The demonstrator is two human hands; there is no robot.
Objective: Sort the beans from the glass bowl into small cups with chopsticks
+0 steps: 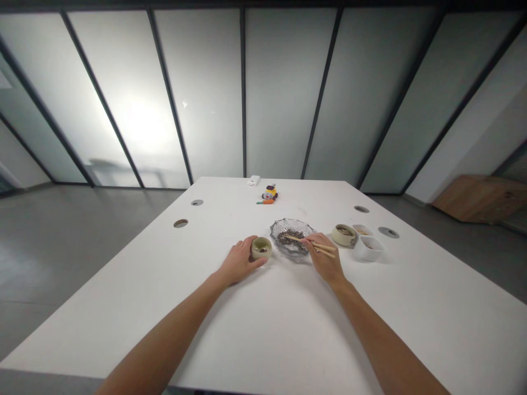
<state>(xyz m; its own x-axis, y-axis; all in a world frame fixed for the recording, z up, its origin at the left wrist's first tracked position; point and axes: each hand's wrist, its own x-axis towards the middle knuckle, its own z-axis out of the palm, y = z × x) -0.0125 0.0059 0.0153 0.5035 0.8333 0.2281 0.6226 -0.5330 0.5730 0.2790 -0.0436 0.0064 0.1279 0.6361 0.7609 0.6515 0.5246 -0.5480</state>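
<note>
My left hand (239,262) is wrapped round a small beige cup (262,247) that stands on the white table (288,323). My right hand (324,258) grips a pair of wooden chopsticks (309,242), whose tips reach into a clear glass bowl (293,237) with dark small pieces in it. The glass bowl stands between the two hands, just right of the beige cup.
Right of the glass bowl stand another beige cup (343,235) and two white square dishes (369,247). At the far edge lie a small colourful toy (269,193) and a white box (253,180). The table has several round cable holes (180,223). Frosted glass walls stand behind.
</note>
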